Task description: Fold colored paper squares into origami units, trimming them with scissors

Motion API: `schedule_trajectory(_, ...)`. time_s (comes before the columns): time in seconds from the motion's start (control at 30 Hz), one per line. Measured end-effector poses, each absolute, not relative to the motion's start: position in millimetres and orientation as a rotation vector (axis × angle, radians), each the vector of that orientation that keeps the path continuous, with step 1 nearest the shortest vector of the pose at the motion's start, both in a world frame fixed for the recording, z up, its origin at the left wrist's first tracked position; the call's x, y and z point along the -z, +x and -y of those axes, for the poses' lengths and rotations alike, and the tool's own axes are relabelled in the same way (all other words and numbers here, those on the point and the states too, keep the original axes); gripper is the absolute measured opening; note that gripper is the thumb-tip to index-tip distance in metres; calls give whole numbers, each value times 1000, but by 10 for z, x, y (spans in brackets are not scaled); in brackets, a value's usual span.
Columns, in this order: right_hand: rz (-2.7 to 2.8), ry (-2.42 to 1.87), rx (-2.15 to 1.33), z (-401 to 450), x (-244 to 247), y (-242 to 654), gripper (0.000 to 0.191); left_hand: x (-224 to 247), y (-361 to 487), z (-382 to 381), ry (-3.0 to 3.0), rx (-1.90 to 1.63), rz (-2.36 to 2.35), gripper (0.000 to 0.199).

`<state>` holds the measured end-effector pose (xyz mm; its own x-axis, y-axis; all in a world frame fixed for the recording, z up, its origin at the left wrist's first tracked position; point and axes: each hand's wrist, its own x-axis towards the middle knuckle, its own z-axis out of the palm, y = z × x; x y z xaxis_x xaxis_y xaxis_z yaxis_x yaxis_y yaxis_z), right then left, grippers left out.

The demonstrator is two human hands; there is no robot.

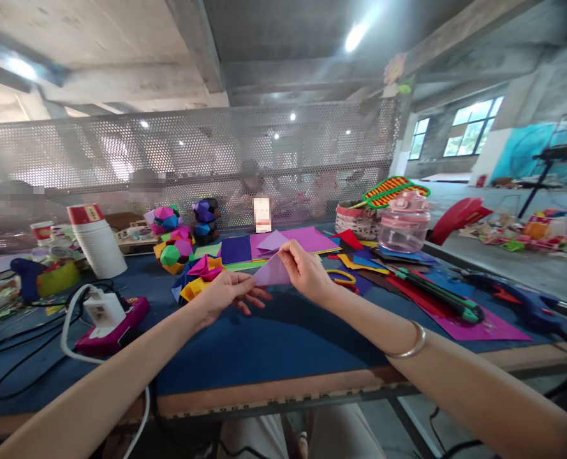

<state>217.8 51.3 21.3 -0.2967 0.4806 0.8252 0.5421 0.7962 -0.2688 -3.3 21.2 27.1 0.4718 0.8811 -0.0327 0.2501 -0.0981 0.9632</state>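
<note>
A small piece of light purple paper (271,271) is stretched between my two hands above the blue tabletop. My left hand (230,292) pinches its lower left corner between thumb and forefinger, the other fingers loosely spread. On the right side, my right hand (305,271) grips the paper near its upper edge, fingers curled in. Just behind lie sheets of purple paper (312,240) and a dark blue sheet (236,250). Left of the paper, close to my left hand, sits a cluster of folded pink, yellow and blue paper (201,277).
Faceted paper balls (174,252) and a stack of paper cups (96,242) stand left, behind a pink power strip (113,325) with cables. At right are yellow-handled scissors (343,278), a green-black cutter (436,294), a glue gun (517,296), a basket (358,221) and a clear bottle (404,226).
</note>
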Motion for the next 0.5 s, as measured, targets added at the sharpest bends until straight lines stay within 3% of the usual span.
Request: schedule_trajectory(0.5,1847,-753,127,-494,-237,2184,19,-231,32,-178,1725,-999,-1098,23)
